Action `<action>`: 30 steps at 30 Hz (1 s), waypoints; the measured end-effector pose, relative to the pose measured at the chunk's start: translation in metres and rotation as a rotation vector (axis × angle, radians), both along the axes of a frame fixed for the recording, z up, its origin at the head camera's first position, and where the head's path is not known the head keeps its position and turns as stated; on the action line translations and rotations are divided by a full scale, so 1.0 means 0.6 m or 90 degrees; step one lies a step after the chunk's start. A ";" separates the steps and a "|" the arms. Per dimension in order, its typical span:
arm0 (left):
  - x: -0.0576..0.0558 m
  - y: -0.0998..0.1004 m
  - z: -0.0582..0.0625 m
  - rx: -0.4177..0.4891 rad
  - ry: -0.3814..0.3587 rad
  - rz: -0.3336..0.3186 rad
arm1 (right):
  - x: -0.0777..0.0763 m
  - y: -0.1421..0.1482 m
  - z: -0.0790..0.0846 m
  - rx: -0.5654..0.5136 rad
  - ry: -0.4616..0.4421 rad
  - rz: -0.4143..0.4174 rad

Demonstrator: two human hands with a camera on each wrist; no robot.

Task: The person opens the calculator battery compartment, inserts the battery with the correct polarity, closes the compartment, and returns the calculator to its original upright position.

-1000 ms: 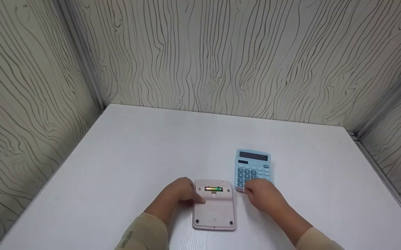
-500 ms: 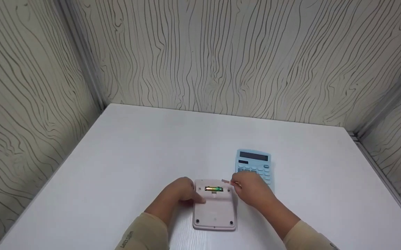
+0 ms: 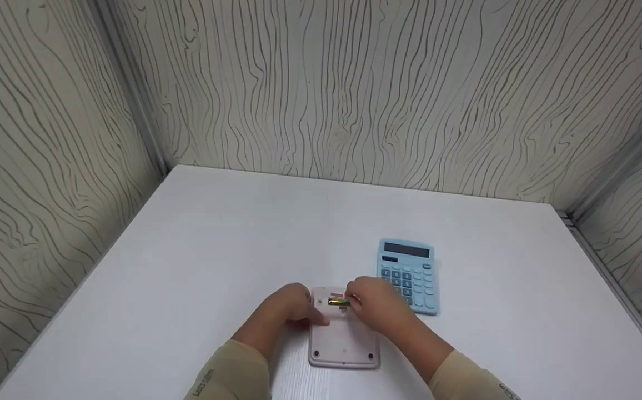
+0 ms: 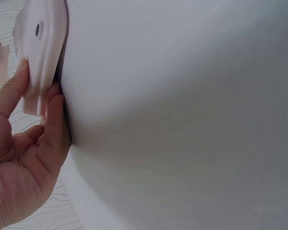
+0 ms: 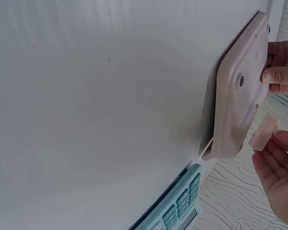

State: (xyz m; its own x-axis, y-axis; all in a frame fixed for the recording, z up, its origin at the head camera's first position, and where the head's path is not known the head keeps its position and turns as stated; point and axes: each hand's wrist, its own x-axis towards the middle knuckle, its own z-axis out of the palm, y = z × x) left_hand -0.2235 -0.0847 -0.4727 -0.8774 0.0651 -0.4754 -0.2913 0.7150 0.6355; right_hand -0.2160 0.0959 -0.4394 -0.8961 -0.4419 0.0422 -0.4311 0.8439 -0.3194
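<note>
A pink calculator (image 3: 343, 343) lies face down on the table, its battery slot showing a gold-and-green battery (image 3: 334, 301). My left hand (image 3: 292, 306) grips its left edge, thumb on the back and fingers around the side, as the left wrist view shows. Between thumb and fingers, my right hand (image 3: 381, 304) pinches a small pink battery cover (image 5: 265, 132). That cover is held just over the slot end of the calculator, and the right fingers hide part of the battery in the head view.
A blue calculator (image 3: 407, 262) lies face up beside the pink one, to the right, partly behind my right hand. White table (image 3: 243, 239) surrounds both. Wood-grain patterned walls (image 3: 321, 89) stand behind and at the sides.
My right hand has moved left from the blue calculator's lower corner to the battery slot, bringing the battery cover along. My left hand and the pink calculator have stayed in place.
</note>
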 end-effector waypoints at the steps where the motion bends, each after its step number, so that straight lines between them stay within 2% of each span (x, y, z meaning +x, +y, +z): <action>1: 0.000 0.000 0.000 0.002 -0.001 0.001 | 0.000 -0.002 -0.001 0.002 -0.003 -0.001; 6: 0.000 0.001 0.001 0.008 -0.002 -0.001 | 0.000 -0.010 -0.002 0.025 -0.026 -0.014; 14: -0.002 0.001 -0.002 0.012 -0.009 0.001 | -0.001 -0.015 -0.008 0.056 -0.027 -0.015; 20: -0.002 0.001 -0.002 0.016 -0.013 0.004 | -0.001 -0.014 -0.011 0.060 -0.032 -0.006; 30: 0.000 0.001 0.001 -0.009 -0.001 -0.010 | 0.003 -0.016 -0.018 0.054 -0.018 0.010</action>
